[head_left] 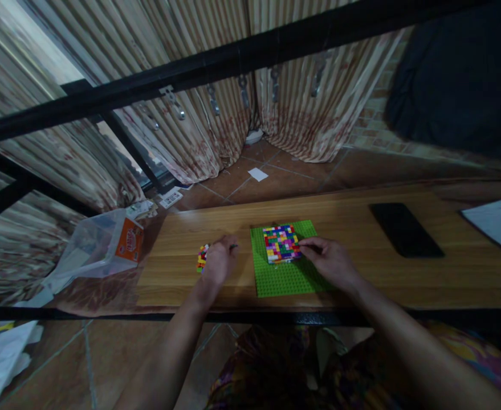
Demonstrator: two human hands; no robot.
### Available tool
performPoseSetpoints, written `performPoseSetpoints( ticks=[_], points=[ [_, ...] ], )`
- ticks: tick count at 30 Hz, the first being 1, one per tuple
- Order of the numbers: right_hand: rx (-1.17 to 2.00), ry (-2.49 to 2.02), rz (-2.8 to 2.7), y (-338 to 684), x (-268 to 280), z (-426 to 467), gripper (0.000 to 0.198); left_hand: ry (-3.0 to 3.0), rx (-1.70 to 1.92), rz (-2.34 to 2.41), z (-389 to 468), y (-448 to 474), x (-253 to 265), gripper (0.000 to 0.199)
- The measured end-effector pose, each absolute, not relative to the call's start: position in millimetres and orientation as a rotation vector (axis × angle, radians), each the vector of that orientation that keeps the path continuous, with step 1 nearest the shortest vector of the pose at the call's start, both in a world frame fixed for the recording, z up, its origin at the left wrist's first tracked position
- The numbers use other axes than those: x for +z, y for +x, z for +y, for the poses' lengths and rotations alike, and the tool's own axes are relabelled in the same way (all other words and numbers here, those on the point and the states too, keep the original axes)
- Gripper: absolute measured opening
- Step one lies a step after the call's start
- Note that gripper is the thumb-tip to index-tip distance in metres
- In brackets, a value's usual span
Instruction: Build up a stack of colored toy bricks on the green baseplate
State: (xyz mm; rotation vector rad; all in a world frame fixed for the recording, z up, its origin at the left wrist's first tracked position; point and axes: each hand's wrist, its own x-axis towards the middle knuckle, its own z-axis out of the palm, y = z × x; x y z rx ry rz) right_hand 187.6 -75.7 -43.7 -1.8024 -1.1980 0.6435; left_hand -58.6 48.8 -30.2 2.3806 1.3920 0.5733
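A square block of multicoloured toy building bricks (281, 244) stands on a green studded baseplate (271, 282). My right hand (329, 261) is at the block's right edge, thumb and fingers pinched on a small red brick (297, 248). Whether that brick is pressed onto the block or only touching it, I cannot tell. Off to the left, my left hand (220, 261) is closed above the table, with a small dark brick (233, 246) at its fingertips. Beside that hand lies a little pile of loose bricks (201, 259), partly hidden behind it.
The wooden table (173, 290) carries a black flat device (406, 229) and a white sheet (498, 225) on the right. A clear plastic bin (98, 245) with an orange label stands past the left edge. A black metal bar (190, 74) crosses above, before the curtains.
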Motion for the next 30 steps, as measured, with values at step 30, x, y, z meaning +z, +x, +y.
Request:
performPoseSetpoints(
  ticks=[30],
  points=[
    [0.655,-1.777,-1.218,182,-35,-75,0.020,2.466,0.670,0.890,3,16,5,0.026]
  ],
)
